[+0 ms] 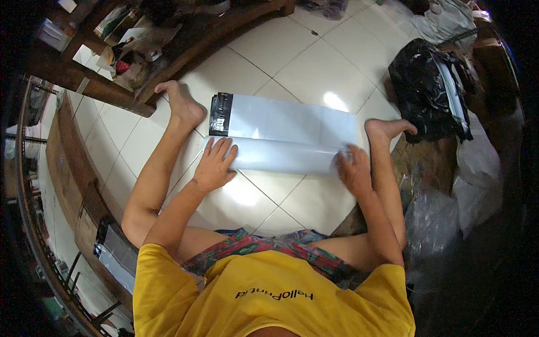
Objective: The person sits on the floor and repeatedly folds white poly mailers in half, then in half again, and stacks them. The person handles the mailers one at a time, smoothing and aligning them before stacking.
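Observation:
On the floor between my legs lies a stack of pale grey-white plastic mailing bags (289, 118), with black strips along its left end. Its near side is curled over into a thick roll (281, 156). My left hand (215, 165) rests on the left end of the roll, fingers spread and lying over the plastic. At the opposite end, my right hand (355, 171) touches the roll; motion blurs its fingers, so their grip is unclear.
White floor tiles (264, 194) surround the bags. To the right stands a black plastic bag (424, 90) holding pale sheets, with clear plastic (432, 213) nearer me. Dark wooden furniture (219, 33) stands at the far left, and a wooden board (70, 168) leans along the left side.

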`<state>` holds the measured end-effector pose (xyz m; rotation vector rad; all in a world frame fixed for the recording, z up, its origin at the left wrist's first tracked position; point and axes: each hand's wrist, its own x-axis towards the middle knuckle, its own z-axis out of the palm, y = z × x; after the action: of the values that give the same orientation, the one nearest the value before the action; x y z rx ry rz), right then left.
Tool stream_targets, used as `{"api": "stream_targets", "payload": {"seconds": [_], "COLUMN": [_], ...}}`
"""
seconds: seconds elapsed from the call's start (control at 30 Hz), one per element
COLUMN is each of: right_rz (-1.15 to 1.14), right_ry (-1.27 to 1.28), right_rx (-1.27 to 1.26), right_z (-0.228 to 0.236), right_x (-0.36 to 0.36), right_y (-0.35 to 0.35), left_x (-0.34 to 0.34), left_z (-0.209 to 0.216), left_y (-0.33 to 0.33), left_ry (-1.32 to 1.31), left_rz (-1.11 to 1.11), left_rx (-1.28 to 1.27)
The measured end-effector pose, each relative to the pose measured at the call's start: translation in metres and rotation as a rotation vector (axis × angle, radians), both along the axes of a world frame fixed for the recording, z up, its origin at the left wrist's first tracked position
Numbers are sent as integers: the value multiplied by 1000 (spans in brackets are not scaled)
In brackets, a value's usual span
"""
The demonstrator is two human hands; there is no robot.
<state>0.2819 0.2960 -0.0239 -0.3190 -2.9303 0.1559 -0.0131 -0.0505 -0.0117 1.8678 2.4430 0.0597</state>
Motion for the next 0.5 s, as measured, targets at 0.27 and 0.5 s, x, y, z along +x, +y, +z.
{"api": "stream_targets", "payload": {"seconds": [0.27,0.5], "right_rz": [2,-279], "right_ry": [-352,-390], "right_rx": [-53,-618], "right_z": [9,47], "right_x": [-14,-62], "right_y": [7,68], "left_x": [-50,-85], "left_z": [15,12], "left_y": [51,67], "left_ry": [-333,-337], "left_rz": [52,187], "left_rx": [-376,-97]}}
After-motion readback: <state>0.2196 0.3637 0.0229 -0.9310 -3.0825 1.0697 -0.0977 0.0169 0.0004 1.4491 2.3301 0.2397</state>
